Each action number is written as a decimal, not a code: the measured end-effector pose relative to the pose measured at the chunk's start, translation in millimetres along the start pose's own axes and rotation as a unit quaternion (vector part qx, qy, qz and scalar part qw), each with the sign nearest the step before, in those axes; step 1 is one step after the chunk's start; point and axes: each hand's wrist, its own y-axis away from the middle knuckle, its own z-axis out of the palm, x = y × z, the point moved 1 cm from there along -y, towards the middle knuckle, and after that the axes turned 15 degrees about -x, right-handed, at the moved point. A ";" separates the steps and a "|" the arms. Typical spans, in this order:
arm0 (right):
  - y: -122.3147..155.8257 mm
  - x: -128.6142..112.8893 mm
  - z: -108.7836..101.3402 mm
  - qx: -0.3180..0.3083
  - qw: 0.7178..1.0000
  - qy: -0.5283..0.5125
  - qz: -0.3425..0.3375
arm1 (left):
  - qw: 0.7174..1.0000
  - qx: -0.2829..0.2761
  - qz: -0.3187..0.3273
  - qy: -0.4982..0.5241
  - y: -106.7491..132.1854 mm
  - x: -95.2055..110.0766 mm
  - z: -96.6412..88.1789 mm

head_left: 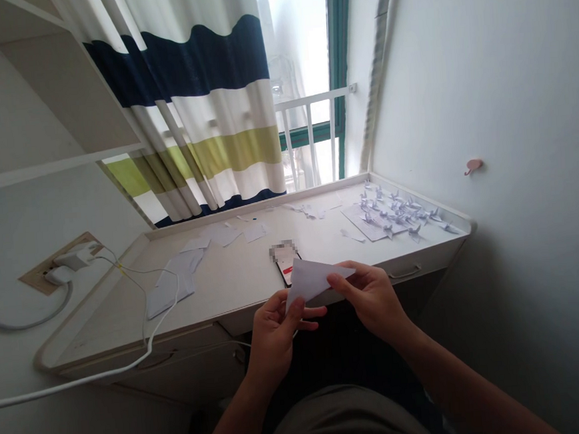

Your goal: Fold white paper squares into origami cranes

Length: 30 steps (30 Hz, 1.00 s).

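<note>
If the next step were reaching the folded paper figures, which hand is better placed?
Probably the right hand: it is nearer than the left hand to the folded paper figures on the right of the desk. Both hands hold the white paper.

No text, label, brand, number or sign can be read. On the screen of the phone (282,263), a red patch (288,270) is shown, but no wording can be made out in it; the upper end is masked by coarse square blocks, and the lower part is partly hidden by the folded paper (312,279). No lettering can be resolved on that paper, the loose sheets (174,279) or the plug (79,255).
</note>
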 end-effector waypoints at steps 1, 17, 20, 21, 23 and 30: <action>-0.2 -0.7 0.0 -0.005 1.000 -0.006 0.003 | 1.000 0.003 0.002 0.001 0.3 -1.1 0.0; 2.9 -4.2 -0.2 -0.005 0.999 -0.039 0.030 | 0.997 -0.029 -0.032 -0.057 6.1 4.9 1.3; 4.7 -6.1 -0.3 -0.002 0.999 -0.028 0.032 | 0.996 -0.040 -0.040 -0.071 8.2 8.5 1.5; 5.3 -6.9 0.0 -0.006 0.999 -0.026 0.034 | 0.996 -0.043 -0.038 -0.072 8.6 9.2 1.2; 6.3 -8.3 0.8 -0.017 0.999 -0.028 0.035 | 0.995 -0.050 -0.035 -0.072 9.0 9.6 0.3; 6.5 -6.2 0.8 -0.033 0.995 -0.079 0.043 | 0.995 -0.046 -0.043 -0.073 6.1 5.1 -2.7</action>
